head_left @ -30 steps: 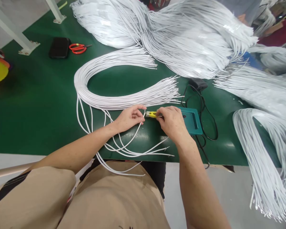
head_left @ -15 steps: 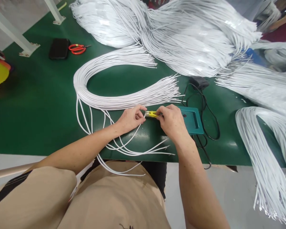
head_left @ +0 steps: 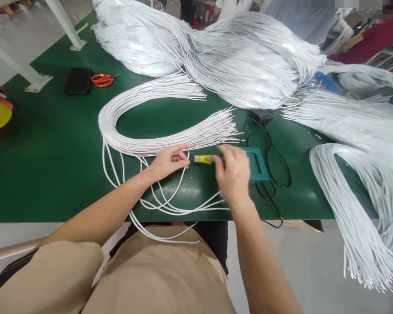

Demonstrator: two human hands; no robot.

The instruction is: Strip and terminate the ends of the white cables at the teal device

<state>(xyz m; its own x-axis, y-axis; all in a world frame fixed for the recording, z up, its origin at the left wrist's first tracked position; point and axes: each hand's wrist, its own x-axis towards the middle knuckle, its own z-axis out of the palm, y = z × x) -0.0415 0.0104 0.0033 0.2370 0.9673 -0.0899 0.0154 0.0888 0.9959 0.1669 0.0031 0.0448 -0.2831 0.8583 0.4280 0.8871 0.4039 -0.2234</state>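
At the centre of the frame, above the green tabletop (head_left: 52, 179), our left hand (head_left: 167, 163) pinched a white wire (head_left: 182, 175) between its fingers (head_left: 181, 163) near a yellow tool (head_left: 203, 159), while our right hand (head_left: 233, 172) showed blurred just right of that tool, its grip impossible for us to tell.

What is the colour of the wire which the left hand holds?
White. The wire shows best in the head view, running down from the left hand.
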